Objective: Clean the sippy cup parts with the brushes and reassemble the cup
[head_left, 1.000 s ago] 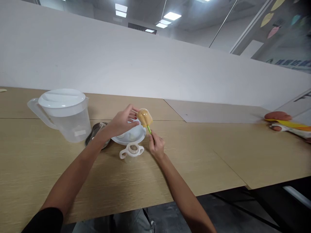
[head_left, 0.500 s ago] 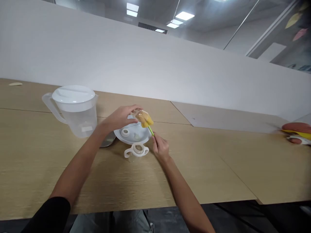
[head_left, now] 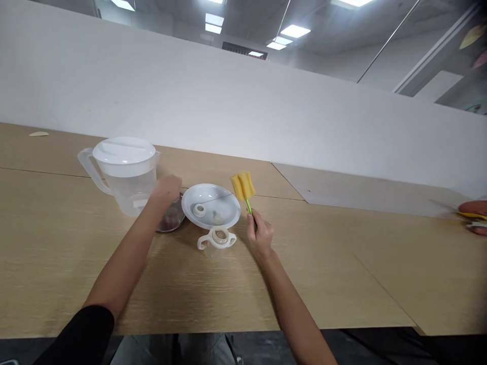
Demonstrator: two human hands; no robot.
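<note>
1. The right hand point(head_left: 261, 234) has its grip closed around the green handle of the sponge brush point(head_left: 243, 186), whose yellow head points up, just beside the right rim of the white bowl point(head_left: 226, 195).
2. The left hand point(head_left: 170, 187) is over the far part of the metal dish point(head_left: 171, 219), between the pitcher point(head_left: 131, 187) and the bowl; its fingers are hidden, so I cannot tell whether its grip is wide, narrow or holding something.
3. The bowl rests on the wooden surface point(head_left: 327, 268), with a white ring point(head_left: 199, 210) and a small pale piece point(head_left: 217, 218) inside, apart from each other.
4. The two-handled bottle point(head_left: 219, 236) stands upright at the bowl's near side, its top open.
5. The pitcher has its white lid on and its handle toward the left.
</note>
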